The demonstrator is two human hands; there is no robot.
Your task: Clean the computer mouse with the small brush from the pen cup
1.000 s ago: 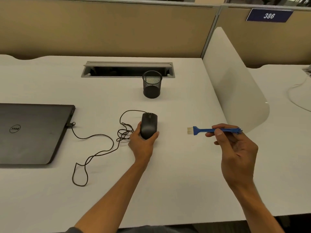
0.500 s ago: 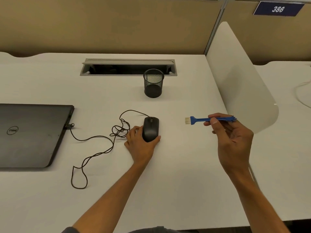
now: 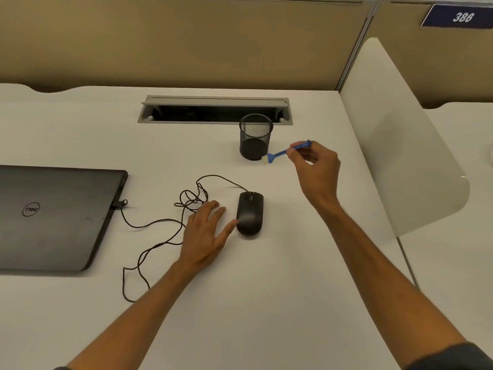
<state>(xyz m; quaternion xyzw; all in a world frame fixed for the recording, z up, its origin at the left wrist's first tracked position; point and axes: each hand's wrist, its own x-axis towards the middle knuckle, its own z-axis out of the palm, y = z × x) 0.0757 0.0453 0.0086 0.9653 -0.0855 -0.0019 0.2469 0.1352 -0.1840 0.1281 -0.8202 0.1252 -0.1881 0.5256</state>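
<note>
A black wired mouse (image 3: 250, 212) lies on the white desk (image 3: 266, 303). My left hand (image 3: 205, 231) rests flat beside its left side, fingers spread, thumb tip touching the mouse's edge. My right hand (image 3: 316, 166) holds a small blue brush (image 3: 285, 151) by its handle, raised beyond the mouse. The pale bristles point down-left, close to the base of the black mesh pen cup (image 3: 255, 137). The cup looks empty.
A closed black laptop (image 3: 53, 217) lies at the left, with the mouse's tangled cable (image 3: 160, 225) plugged into it. A grey cable slot (image 3: 213, 110) runs behind the cup. A white divider panel (image 3: 394, 134) stands at the right.
My left hand let go of the mouse and now lies open beside it. My right hand carried the brush away from the mouse, toward the pen cup, tilting the bristles downward.
</note>
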